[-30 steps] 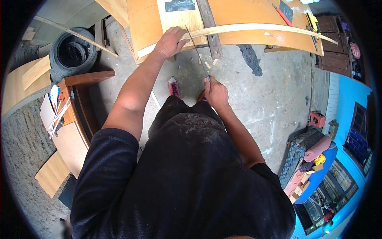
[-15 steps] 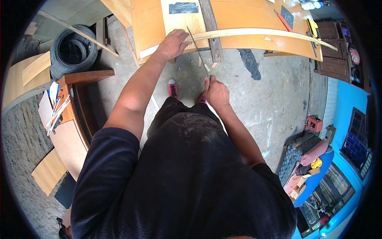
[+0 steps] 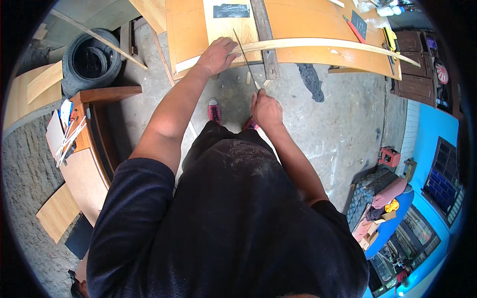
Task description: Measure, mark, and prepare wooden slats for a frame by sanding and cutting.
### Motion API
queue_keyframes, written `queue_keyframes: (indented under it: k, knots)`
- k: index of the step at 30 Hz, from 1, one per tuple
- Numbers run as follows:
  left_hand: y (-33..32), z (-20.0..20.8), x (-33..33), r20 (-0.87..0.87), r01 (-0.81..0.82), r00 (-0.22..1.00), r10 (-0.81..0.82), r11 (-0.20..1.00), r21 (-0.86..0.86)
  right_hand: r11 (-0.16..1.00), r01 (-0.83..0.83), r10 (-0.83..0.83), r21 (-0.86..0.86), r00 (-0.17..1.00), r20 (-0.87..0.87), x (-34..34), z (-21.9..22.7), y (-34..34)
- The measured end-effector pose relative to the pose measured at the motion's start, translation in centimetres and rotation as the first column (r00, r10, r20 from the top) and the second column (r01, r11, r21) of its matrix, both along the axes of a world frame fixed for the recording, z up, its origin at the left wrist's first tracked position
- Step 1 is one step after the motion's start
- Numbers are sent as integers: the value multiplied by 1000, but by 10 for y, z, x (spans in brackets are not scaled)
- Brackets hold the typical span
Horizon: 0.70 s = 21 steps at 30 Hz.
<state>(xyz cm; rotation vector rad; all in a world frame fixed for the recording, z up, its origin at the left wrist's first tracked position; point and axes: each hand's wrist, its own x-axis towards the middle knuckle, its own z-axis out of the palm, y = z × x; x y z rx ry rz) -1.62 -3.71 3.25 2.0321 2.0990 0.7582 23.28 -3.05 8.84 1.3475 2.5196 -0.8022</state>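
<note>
My left grip was closed on the wooden strip, which lay left to right along the table's near edge and seemed light, springy, best held beside the saw. My right grip clasped the saw's handle end, blade pointing away, across the strip.
</note>
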Motion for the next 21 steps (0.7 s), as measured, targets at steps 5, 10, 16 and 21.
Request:
queue_keyframes:
  k: [5, 10, 16, 21]
  knots:
    - [-1, -3, 1, 2, -18, 1000, 18, 999, 44, 1000, -1, 1, -13, 1000, 22, -11, -4, 3]
    - [0, -1, 0, 8, -26, 1000, 26, 1000, 5, 999, -28, 28, 24, 1000, -13, 16, -20, -11]
    - [0, 0, 1, 7, -24, 1000, 24, 999, 27, 999, -46, 46, -2, 999, -29, 24, -32, -13]
    - [-1, -2, -1, -4, -24, 1000, 24, 999, 35, 1000, -1, 1, -12, 1000, -21, 28, -36, -19]
